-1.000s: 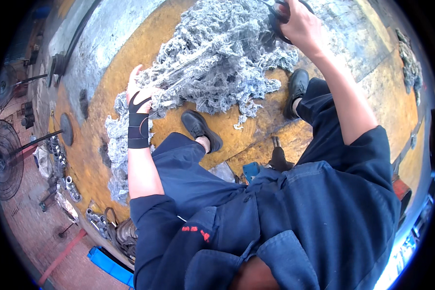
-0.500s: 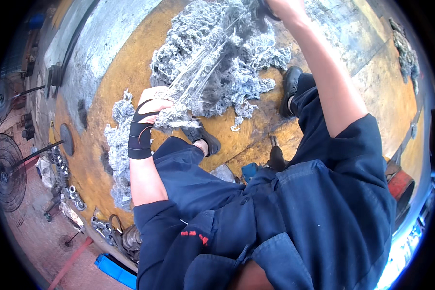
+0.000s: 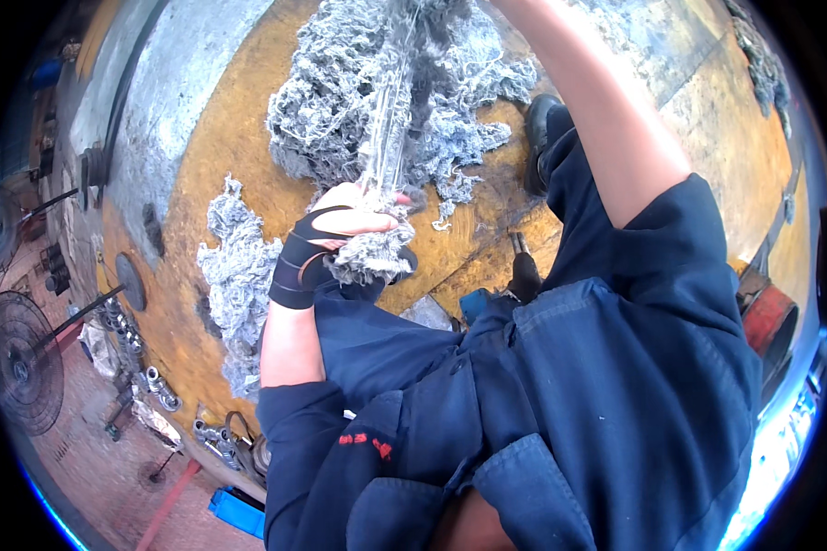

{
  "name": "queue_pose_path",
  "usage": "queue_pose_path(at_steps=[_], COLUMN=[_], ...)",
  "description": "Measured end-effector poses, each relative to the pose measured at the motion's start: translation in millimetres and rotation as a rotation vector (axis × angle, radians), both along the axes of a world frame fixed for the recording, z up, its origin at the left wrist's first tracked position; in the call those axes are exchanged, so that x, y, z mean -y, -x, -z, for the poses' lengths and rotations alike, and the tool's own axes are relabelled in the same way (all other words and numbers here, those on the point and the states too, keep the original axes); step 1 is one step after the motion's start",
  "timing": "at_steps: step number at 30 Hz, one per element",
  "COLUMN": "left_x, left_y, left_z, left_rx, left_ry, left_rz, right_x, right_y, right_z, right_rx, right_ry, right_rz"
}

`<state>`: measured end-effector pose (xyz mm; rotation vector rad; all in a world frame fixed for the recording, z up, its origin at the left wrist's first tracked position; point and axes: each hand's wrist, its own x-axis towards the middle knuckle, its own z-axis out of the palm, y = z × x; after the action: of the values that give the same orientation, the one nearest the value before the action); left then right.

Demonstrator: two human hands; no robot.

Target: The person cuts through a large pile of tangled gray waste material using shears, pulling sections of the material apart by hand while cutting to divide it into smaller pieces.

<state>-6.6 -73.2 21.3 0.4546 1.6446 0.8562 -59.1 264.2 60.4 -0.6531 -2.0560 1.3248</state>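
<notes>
My left hand [image 3: 347, 220], wearing a black wrist wrap [image 3: 299, 268], is closed around one end of a stretched bundle of grey waste yarn [image 3: 389, 138]. A frayed tuft hangs out below the fingers. The strands run taut upward from this hand to the top edge of the view. My right forearm [image 3: 606, 101] reaches up to that same edge, and the hand itself lies beyond the picture. Behind the bundle, a large heap of tangled grey yarn [image 3: 317, 115] is spread over the yellow-brown worn surface [image 3: 234, 119].
A smaller clump of yarn [image 3: 239, 275] lies left of my left forearm. Black fans [image 3: 23, 363] and metal fittings [image 3: 161, 390] line the left side. My dark shoe [image 3: 539, 142] stands beside the heap. A red cylindrical object [image 3: 767, 317] is at right; a blue box [image 3: 237, 511] is lower left.
My left hand has moved right and slightly down, still gripping the yarn. The stretched strands went from slanting to nearly upright. My right hand has passed out over the top edge.
</notes>
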Motion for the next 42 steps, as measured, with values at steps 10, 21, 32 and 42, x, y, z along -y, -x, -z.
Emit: queue_pose_path(at_steps=[10,21,32,42], left_x=[33.0,61.0,44.5,46.8], left_y=[32.4,66.3,64.5,66.7], left_z=[-13.3,-3.6,-45.8,-49.0], left_rx=[0.156,-0.096,-0.028,-0.091], left_ry=[-0.018,0.148,0.198,0.125], left_rz=[-0.409,-0.285,-0.494,-0.438], right_x=[-14.7,64.4,153.0,159.7], right_y=[10.0,-43.9,-133.0,-134.6], right_z=[37.5,-1.0,31.0,33.3], right_rx=[0.407,0.327,0.957,1.015], right_ry=[-0.403,0.324,0.997,1.029], right_rz=[0.09,-0.581,-1.112,-1.197])
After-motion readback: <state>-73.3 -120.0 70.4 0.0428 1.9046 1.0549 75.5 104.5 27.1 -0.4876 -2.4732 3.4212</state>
